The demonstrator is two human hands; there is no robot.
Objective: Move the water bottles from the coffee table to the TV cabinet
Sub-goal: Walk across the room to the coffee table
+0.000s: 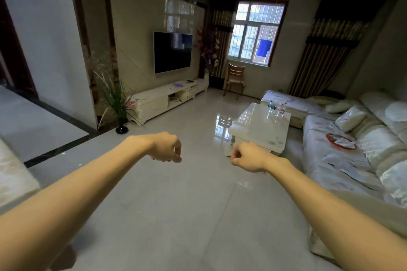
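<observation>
Several clear water bottles [276, 108] stand together at the far end of the glossy white coffee table [259, 130], right of centre. The long white TV cabinet [154, 100] runs along the left wall under the black TV, with a blue item and a dark remote on its top. My left hand [167, 147] and my right hand [247, 157] are stretched out in front of me over the tiled floor, both with fingers curled shut and holding nothing. Both hands are well short of the table and the cabinet.
A cream sofa [356, 143] with cushions and a red plate lines the right side behind the coffee table. A potted plant [119, 105] stands at the cabinet's near end. A wooden chair [235, 80] sits under the window. Shiny open floor lies between me and the furniture.
</observation>
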